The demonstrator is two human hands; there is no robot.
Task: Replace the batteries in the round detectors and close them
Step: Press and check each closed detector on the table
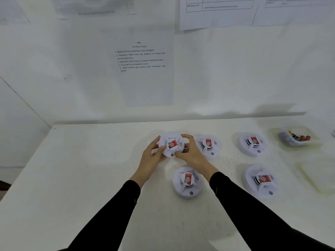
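A round white detector with a red label is lifted above the white table, held between both hands. My left hand grips its left rim, fingers curled around the edge. My right hand grips the right rim, thumb near the grey button at the front. Several more round detectors lie face up on the table: one just right of the held one, one farther right, one below my hands, one at the lower right.
A clear container with batteries sits at the far right back. A second clear tray lies in front of it. An instruction sheet hangs on the white wall behind the table.
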